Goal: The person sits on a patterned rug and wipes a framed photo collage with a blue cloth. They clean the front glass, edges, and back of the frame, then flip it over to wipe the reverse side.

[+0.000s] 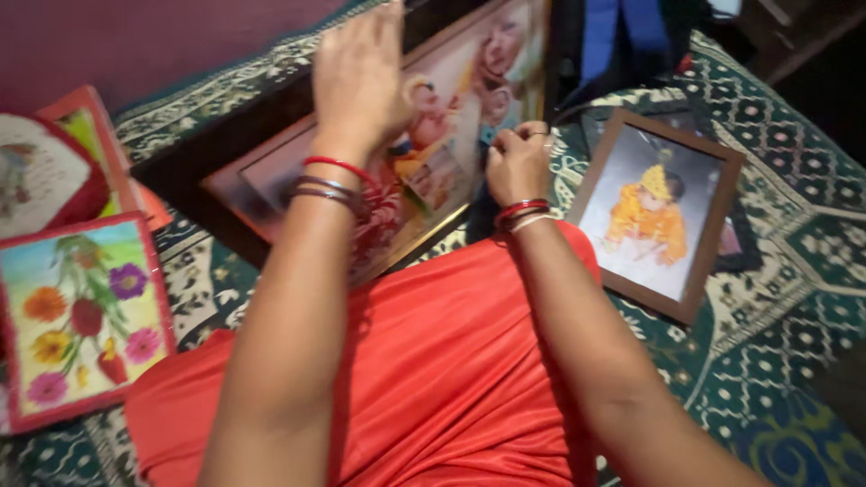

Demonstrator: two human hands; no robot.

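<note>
Left hand point(359, 77): fingers flat and together, palm pressed on the face of the big frame point(424, 153) near its upper edge. No pinch; it only steadies the frame.

Right hand point(517, 162): fingers curled into a closed grip at the big frame's lower right edge. They seem to pinch the rim, but motion blur hides the fingertips, so I cannot be sure.

Big frame: propped at a tilt against the person's lap, over the orange cloth point(442, 361), its far end resting on the bed point(776, 271).

Handling, as a judgement: stiff, broad and fairly heavy, with a glossy front that is likely glazed, so fragile and slippery on the face. Better held by the two opposite rims than by the front.

Nearby: small frame point(657, 212) with a brown rim lies flat just right of the right hand. Flower picture point(81, 316) in a red border lies well to the left, with more red-edged cards point(63, 167) behind it.
</note>
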